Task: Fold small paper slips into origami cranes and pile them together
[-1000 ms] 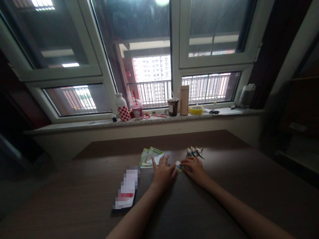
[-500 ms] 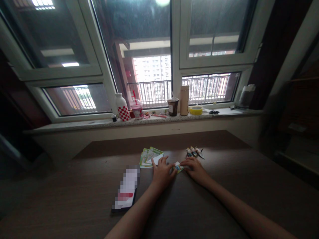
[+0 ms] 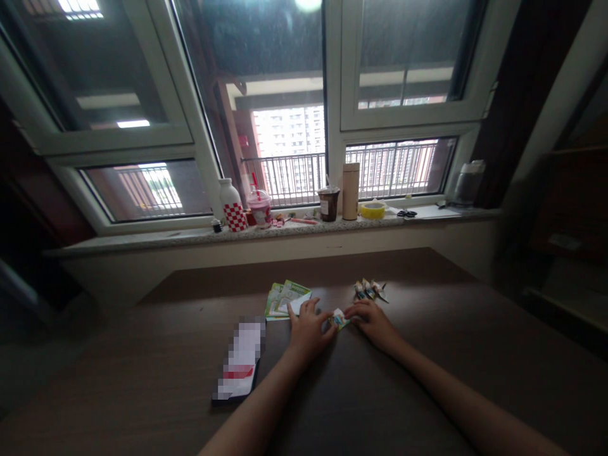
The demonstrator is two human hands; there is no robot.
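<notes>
A small folded paper piece (image 3: pixel 338 318), printed in white, blue and green, lies low over the tabletop between my two hands. My left hand (image 3: pixel 310 330) pinches its left side with thumb and index finger, while the other fingers extend forward near the printed cards. From the other side, the fingertips of my right hand (image 3: pixel 374 322) press on its right edge; the right thumb is partly hidden. Several small folded figures (image 3: pixel 369 290) stand in a cluster just beyond my right hand. Green-and-white printed cards (image 3: pixel 289 296) lie fanned beyond my left hand.
A phone (image 3: pixel 240 361) with a blurred-out screen rests on the brown table (image 3: pixel 142 354), left of my left forearm. Along the windowsill (image 3: pixel 285 231) stand a checkered bottle (image 3: pixel 234 206), a pink drink cup (image 3: pixel 259 208), a dark drink cup (image 3: pixel 328 204), a tan flask (image 3: pixel 350 191), yellow tape (image 3: pixel 373 210) and scissors (image 3: pixel 406 214).
Both hands keep nearly the same place on the folded paper piece. The right fingertips have shifted very slightly, and the whole view has moved a little.
</notes>
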